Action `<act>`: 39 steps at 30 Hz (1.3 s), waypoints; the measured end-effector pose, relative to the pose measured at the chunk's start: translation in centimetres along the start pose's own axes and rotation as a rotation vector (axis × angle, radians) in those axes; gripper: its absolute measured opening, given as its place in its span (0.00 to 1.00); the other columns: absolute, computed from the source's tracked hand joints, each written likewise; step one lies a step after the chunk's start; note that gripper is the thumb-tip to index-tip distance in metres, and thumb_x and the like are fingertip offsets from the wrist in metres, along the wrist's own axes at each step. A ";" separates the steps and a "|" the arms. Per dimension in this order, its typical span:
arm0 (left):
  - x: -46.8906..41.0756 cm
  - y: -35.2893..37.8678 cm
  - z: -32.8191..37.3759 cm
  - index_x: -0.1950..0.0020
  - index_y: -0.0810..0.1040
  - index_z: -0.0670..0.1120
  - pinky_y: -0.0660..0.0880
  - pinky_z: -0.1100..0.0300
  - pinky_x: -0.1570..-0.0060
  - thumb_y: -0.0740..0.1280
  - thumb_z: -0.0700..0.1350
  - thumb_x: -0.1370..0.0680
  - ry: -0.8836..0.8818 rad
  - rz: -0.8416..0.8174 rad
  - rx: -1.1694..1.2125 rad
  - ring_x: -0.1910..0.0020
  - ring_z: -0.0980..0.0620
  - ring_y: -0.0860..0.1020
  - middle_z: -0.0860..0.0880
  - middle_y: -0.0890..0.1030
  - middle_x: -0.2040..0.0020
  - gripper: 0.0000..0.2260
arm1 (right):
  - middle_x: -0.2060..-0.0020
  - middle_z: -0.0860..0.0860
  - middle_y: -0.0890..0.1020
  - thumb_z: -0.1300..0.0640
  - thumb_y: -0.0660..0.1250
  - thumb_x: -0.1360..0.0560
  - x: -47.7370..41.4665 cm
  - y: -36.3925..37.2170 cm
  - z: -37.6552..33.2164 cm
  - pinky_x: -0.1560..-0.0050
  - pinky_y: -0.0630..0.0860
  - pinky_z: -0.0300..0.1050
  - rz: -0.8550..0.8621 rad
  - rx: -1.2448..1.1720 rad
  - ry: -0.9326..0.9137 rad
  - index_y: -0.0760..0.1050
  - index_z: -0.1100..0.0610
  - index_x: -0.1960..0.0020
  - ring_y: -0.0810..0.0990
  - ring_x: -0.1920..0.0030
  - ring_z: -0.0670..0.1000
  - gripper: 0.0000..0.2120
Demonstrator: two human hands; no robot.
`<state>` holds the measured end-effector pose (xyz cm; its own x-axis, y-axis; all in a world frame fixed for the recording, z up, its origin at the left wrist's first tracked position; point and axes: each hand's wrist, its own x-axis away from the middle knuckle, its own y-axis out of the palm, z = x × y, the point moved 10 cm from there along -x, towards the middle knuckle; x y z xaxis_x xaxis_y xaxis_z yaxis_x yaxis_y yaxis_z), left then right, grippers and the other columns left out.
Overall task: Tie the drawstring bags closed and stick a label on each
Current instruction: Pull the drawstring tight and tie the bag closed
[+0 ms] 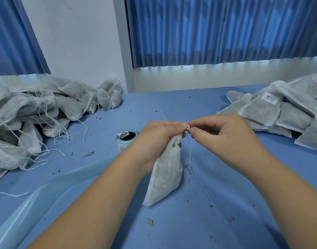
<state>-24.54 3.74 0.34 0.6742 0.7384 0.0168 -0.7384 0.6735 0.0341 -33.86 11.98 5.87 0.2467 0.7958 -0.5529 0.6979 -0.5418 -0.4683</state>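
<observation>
Left fingers [172, 125]: curling tightly round the gathered neck of the bag [167, 177], at the centre of the frame.
Right fingers [199, 125]: pinching the drawstring [189, 153] narrowly between thumb and forefinger, and touching the left fingertips at the neck.
Drawstring: looping in a small white coil at the pinch, with its free end hanging straight down beside the bag.
Bag: white and non-woven, with dark flaky filling showing through. It is hanging tilted from the left hand [159, 141], and its lower corner seems to be touching the tabletop [217, 203] just below centre.
Right hand [220, 135]: hovering level with the left, right of centre, with its other fingers curling loosely.
Label roll [126, 138]: standing on end just left of the left hand, with printed labels showing on its outer turn.
Backing strip [46, 191]: pale and translucent, trailing from the roll toward the lower left corner.
Untied bags [28, 112]: lying heaped at the left edge, their loose strings spilling over the tabletop.
Labelled bags [280, 112]: lying stacked flat at the right edge, with a barcode label [270, 98] facing up on one.
Leaf crumbs [150, 221]: lying scattered over the blue tabletop.
Curtains [217, 29]: blue, hanging across the top of the frame.
</observation>
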 end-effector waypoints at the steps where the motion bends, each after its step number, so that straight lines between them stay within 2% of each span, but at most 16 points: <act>1: 0.0 -0.1 0.0 0.72 0.80 0.47 0.69 0.66 0.74 0.68 0.42 0.21 0.008 0.012 -0.007 0.76 0.56 0.72 0.53 0.75 0.75 0.17 | 0.68 0.37 0.83 0.60 0.70 0.27 0.0 -0.1 0.1 0.66 0.70 0.28 0.011 0.009 0.010 0.83 0.43 0.63 0.79 0.67 0.39 0.13; 4: 0.1 -0.1 0.4 0.67 0.82 0.47 0.71 0.68 0.70 0.69 0.43 0.22 0.055 0.043 -0.050 0.73 0.60 0.76 0.54 0.79 0.71 0.13 | 0.69 0.41 0.83 0.57 0.71 0.27 -0.1 -0.3 0.9 0.64 0.73 0.37 0.046 0.051 0.071 0.83 0.43 0.64 0.80 0.64 0.47 0.11; 7: 0.1 -0.3 0.5 0.62 0.82 0.46 0.71 0.66 0.65 0.70 0.44 0.23 0.088 0.089 -0.113 0.72 0.61 0.76 0.55 0.80 0.68 0.08 | 0.70 0.41 0.83 0.57 0.71 0.28 -0.1 -0.3 1.6 0.66 0.73 0.38 0.053 0.075 0.124 0.82 0.44 0.67 0.81 0.65 0.48 0.11; 10: 0.1 -0.3 0.7 0.62 0.82 0.47 0.73 0.66 0.63 0.71 0.45 0.24 0.100 0.109 -0.188 0.71 0.61 0.76 0.55 0.81 0.67 0.07 | 0.71 0.46 0.83 0.57 0.71 0.28 -0.1 -0.3 2.0 0.65 0.76 0.45 0.037 0.090 0.165 0.80 0.50 0.69 0.82 0.66 0.52 0.11; 13: 0.1 -0.3 0.8 0.62 0.83 0.47 0.73 0.63 0.60 0.72 0.46 0.24 0.102 0.108 -0.243 0.68 0.58 0.75 0.53 0.81 0.65 0.07 | 0.70 0.49 0.82 0.59 0.68 0.29 -0.2 -0.8 2.5 0.68 0.74 0.45 0.040 0.106 0.198 0.77 0.53 0.69 0.80 0.67 0.54 0.10; 17: 0.0 -0.8 0.9 0.62 0.83 0.46 0.73 0.60 0.59 0.71 0.45 0.24 0.096 0.114 -0.246 0.69 0.56 0.74 0.52 0.80 0.66 0.07 | 0.78 0.49 0.76 0.62 0.67 0.31 -0.5 -2.1 3.5 0.71 0.70 0.41 0.108 -0.149 0.288 0.75 0.56 0.72 0.73 0.76 0.47 0.12; 22: 0.0 -0.2 0.6 0.65 0.83 0.50 0.72 0.65 0.63 0.71 0.46 0.23 0.074 0.024 -0.276 0.71 0.59 0.76 0.56 0.81 0.67 0.10 | 0.76 0.51 0.71 0.59 0.68 0.38 -0.5 -1.6 3.6 0.71 0.66 0.42 0.084 -0.460 0.320 0.76 0.56 0.71 0.67 0.73 0.50 0.05; 26: 0.1 0.3 0.8 0.66 0.83 0.51 0.71 0.65 0.63 0.71 0.45 0.23 0.082 -0.011 -0.246 0.71 0.60 0.77 0.56 0.81 0.67 0.11 | 0.75 0.51 0.69 0.61 0.69 0.36 -0.4 -0.4 3.0 0.74 0.66 0.38 0.036 -0.743 0.301 0.76 0.56 0.71 0.65 0.74 0.49 0.06; 30: 0.2 0.2 1.4 0.66 0.83 0.52 0.71 0.64 0.62 0.70 0.45 0.22 0.137 0.015 -0.238 0.71 0.60 0.76 0.57 0.80 0.68 0.12 | 0.75 0.49 0.65 0.63 0.69 0.34 -0.3 1.2 2.1 0.75 0.60 0.38 -0.032 -0.979 0.314 0.77 0.56 0.71 0.61 0.75 0.47 0.07; 33: 0.2 -0.5 2.7 0.64 0.81 0.52 0.70 0.68 0.65 0.70 0.47 0.22 0.243 0.110 -0.345 0.71 0.62 0.74 0.60 0.77 0.70 0.10 | 0.75 0.47 0.60 0.61 0.66 0.34 0.1 1.9 2.0 0.76 0.57 0.37 -0.121 -1.079 0.389 0.74 0.55 0.73 0.57 0.75 0.45 0.09; 35: 0.3 -1.0 3.4 0.64 0.80 0.52 0.68 0.72 0.69 0.69 0.48 0.22 0.304 0.180 -0.413 0.74 0.62 0.71 0.62 0.74 0.74 0.10 | 0.74 0.47 0.58 0.60 0.63 0.35 0.4 2.2 2.2 0.76 0.56 0.37 -0.181 -1.107 0.463 0.71 0.56 0.71 0.55 0.75 0.46 0.07; 39: 0.2 -0.6 3.0 0.64 0.78 0.52 0.63 0.73 0.76 0.69 0.48 0.22 0.311 0.185 -0.477 0.79 0.62 0.67 0.61 0.70 0.79 0.10 | 0.74 0.47 0.56 0.60 0.62 0.36 0.7 2.5 2.8 0.77 0.55 0.37 -0.202 -1.082 0.533 0.69 0.56 0.69 0.54 0.76 0.46 0.04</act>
<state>-23.88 3.37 3.33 0.5510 0.7721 -0.3166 -0.8166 0.4205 -0.3954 -33.79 10.41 2.41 0.1362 0.9885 -0.0658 0.8922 -0.0935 0.4419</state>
